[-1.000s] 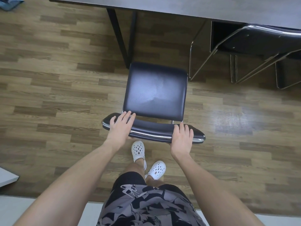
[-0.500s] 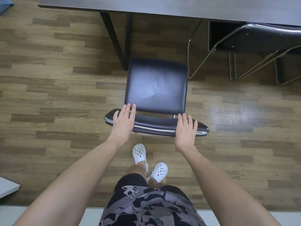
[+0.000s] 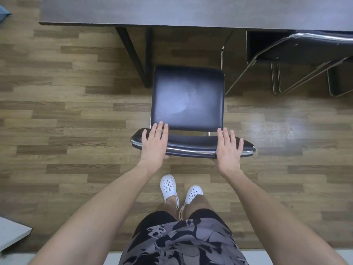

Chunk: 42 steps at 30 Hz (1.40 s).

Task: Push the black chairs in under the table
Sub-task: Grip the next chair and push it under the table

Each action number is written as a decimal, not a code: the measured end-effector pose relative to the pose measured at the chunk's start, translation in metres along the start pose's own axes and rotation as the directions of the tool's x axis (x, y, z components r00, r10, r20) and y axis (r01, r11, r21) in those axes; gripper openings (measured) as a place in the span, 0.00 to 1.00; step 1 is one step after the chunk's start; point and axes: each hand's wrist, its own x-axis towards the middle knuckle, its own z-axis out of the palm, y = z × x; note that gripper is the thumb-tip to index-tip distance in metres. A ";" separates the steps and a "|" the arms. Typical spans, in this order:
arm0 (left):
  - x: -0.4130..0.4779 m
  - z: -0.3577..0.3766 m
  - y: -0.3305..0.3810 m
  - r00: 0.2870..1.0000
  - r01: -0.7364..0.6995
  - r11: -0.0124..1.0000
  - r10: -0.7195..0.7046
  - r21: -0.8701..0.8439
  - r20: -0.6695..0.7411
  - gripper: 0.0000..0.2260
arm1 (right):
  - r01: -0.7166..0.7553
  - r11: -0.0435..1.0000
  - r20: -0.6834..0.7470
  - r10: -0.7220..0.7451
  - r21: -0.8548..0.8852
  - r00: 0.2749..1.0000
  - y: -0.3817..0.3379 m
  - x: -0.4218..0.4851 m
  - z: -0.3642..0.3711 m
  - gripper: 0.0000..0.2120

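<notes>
A black chair with a padded seat and a chrome-edged backrest stands in front of me on the wood floor, its seat just short of the dark table. My left hand lies flat on the left end of the backrest, fingers straight. My right hand rests the same way on the right end. A second black chair sits at the right, partly under the table.
A black table leg stands just left of the chair's seat. The second chair's chrome frame is close on the right. My feet in white clogs are behind the chair. A grey surface corner shows at lower left.
The chair has slid forward toward the table with both hands on its backrest, and I have stepped after it. The table edge now sits lower in view.
</notes>
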 end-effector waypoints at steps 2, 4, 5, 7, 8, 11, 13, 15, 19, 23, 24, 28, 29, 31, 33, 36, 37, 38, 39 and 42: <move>0.008 -0.004 0.000 1.000 0.004 1.000 -0.004 -0.001 0.004 0.56 | -0.001 1.000 0.022 0.001 -0.008 1.000 0.001 0.009 -0.006 0.52; 0.017 -0.009 0.000 1.000 0.007 1.000 -0.007 -0.006 0.007 0.56 | 0.003 1.000 0.034 -0.002 -0.004 0.999 0.002 0.019 -0.012 0.51; 0.021 -0.010 0.001 1.000 0.005 1.000 -0.005 -0.011 0.005 0.56 | 0.001 1.000 0.036 -0.001 -0.002 0.999 0.003 0.023 -0.014 0.49; 0.030 -0.014 0.002 1.000 0.011 1.000 -0.011 -0.018 0.002 0.56 | -0.001 1.000 0.029 0.001 -0.004 1.000 0.005 0.032 -0.018 0.47; 0.033 -0.016 0.002 1.000 0.015 1.000 -0.015 -0.017 0.001 0.57 | 0.000 1.000 0.024 0.000 0.000 1.000 0.006 0.036 -0.020 0.46; 0.047 -0.024 0.004 1.000 0.022 1.000 -0.022 -0.016 -0.004 0.57 | 0.007 1.000 0.019 -0.008 0.017 1.000 0.009 0.051 -0.029 0.46; 0.056 -0.031 0.006 1.000 0.031 0.999 -0.031 -0.018 0.003 0.57 | 0.017 1.000 0.020 -0.017 0.007 1.000 0.011 0.062 -0.035 0.47; 0.067 -0.038 0.009 0.999 0.046 0.999 -0.046 -0.027 0.005 0.56 | 0.028 1.000 0.007 -0.028 -0.006 1.000 0.014 0.074 -0.040 0.47; 0.089 -0.055 0.013 0.997 0.058 0.998 -0.058 -0.016 0.044 0.54 | 0.045 0.998 -0.017 -0.044 0.049 0.999 0.021 0.101 -0.050 0.43; 0.111 -0.068 0.018 0.995 0.085 0.996 -0.086 0.006 0.049 0.54 | 0.063 0.996 -0.026 -0.061 0.060 0.998 0.027 0.124 -0.061 0.47; 0.116 -0.071 0.019 0.995 0.090 0.996 -0.091 0.013 0.047 0.54 | 0.068 0.996 -0.027 -0.066 0.061 0.997 0.028 0.130 -0.064 0.47; 0.136 -0.084 0.020 0.995 0.102 0.995 -0.102 0.012 0.018 0.54 | 0.082 0.995 -0.038 -0.080 0.054 0.996 0.030 0.155 -0.073 0.46; 0.141 -0.087 0.020 0.994 0.105 0.994 -0.105 0.010 0.013 0.54 | 0.081 0.995 -0.043 -0.078 0.065 0.996 0.031 0.161 -0.075 0.45; 0.151 -0.092 0.020 0.993 0.116 0.993 -0.116 0.009 -0.006 0.55 | 0.085 0.994 -0.072 -0.079 0.074 0.994 0.032 0.173 -0.079 0.43; 0.160 -0.098 0.021 0.993 0.120 0.993 -0.120 0.009 -0.003 0.55 | 0.089 0.994 -0.085 -0.084 0.065 0.993 0.032 0.184 -0.083 0.42; 0.171 -0.103 0.020 0.992 0.126 0.992 -0.126 0.017 -0.003 0.55 | 0.086 0.995 -0.069 -0.081 0.058 0.994 0.034 0.197 -0.087 0.44; 0.174 -0.105 0.020 0.992 0.128 0.992 -0.128 0.020 -0.001 0.55 | 0.087 0.995 -0.055 -0.084 0.048 0.995 0.035 0.200 -0.089 0.47; 0.177 -0.107 0.020 0.992 0.127 0.992 -0.127 0.020 0.003 0.55 | 0.089 0.995 -0.041 -0.087 0.039 0.995 0.035 0.204 -0.090 0.49; 0.180 -0.109 0.020 0.992 0.124 0.992 -0.124 0.017 0.003 0.55 | 0.090 0.995 -0.033 -0.089 0.032 0.995 0.035 0.208 -0.091 0.50; 0.188 -0.115 0.019 0.992 0.123 0.992 -0.123 0.008 0.007 0.55 | 0.090 0.996 -0.038 -0.089 0.024 0.995 0.034 0.219 -0.096 0.48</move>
